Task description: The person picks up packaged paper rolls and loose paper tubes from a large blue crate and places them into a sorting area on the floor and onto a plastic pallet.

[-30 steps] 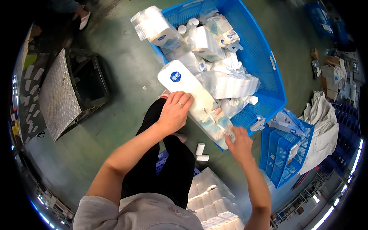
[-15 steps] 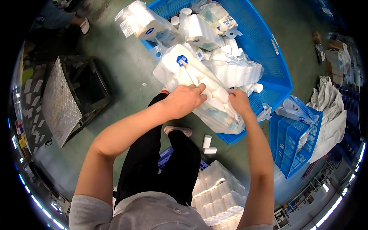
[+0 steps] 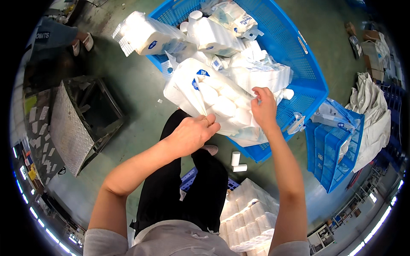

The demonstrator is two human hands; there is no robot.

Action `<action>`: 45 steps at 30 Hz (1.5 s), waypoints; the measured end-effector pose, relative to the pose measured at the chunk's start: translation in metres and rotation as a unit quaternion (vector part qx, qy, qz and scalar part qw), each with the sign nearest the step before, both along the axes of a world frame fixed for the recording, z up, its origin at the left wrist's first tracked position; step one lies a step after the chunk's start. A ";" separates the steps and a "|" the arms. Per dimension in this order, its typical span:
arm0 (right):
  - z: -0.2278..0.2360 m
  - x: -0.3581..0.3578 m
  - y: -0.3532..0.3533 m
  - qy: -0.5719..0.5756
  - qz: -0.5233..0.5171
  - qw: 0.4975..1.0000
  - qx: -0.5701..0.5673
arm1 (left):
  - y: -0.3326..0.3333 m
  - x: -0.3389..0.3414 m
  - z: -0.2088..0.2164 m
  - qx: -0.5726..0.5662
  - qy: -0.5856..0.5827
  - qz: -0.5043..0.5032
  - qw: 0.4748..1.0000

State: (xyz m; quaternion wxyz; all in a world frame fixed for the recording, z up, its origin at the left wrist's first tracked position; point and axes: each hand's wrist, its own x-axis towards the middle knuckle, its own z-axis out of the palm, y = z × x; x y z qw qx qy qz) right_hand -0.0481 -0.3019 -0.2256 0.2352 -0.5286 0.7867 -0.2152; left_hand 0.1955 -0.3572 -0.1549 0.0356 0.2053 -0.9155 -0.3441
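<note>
A clear plastic bag (image 3: 181,91) packed with white paper rolls (image 3: 224,106) lies at the near side of a large blue crate (image 3: 299,51), its side torn wide so the rolls show. My left hand (image 3: 194,132) pinches the bag's near edge and draws the film toward me. Over the bag's right side is my right hand (image 3: 265,109), thumb and forefinger apart, close to the rolls; I see nothing between its fingers. Behind lie several more wrapped packs, among them a white pack (image 3: 218,38) and another pack (image 3: 149,36) overhanging the crate's left rim.
Two loose rolls (image 3: 235,158) are on the floor by my feet. A stack of wrapped rolls (image 3: 247,217) stands below. Smaller blue crates (image 3: 326,149) sit at right, beside pale sacking (image 3: 367,123). At left is a metal-plated box (image 3: 72,126); another person's feet (image 3: 87,42) show beyond.
My left hand has pulled the film toward me and left, widening the tear and baring more rolls. My right hand has lifted slightly off the bag's edge, its fingers spreading.
</note>
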 end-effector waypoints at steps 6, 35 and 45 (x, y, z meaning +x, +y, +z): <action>0.027 0.045 0.001 0.014 0.198 0.980 0.008 | 0.000 -0.007 0.000 0.017 0.028 0.004 0.999; 0.054 0.001 0.268 -0.309 -0.554 0.759 -0.147 | -0.039 -0.006 -0.022 0.063 -0.058 0.004 0.996; -0.069 0.248 0.599 -0.211 -0.904 0.366 -0.069 | -0.036 -0.002 -0.035 0.009 -0.142 0.043 0.989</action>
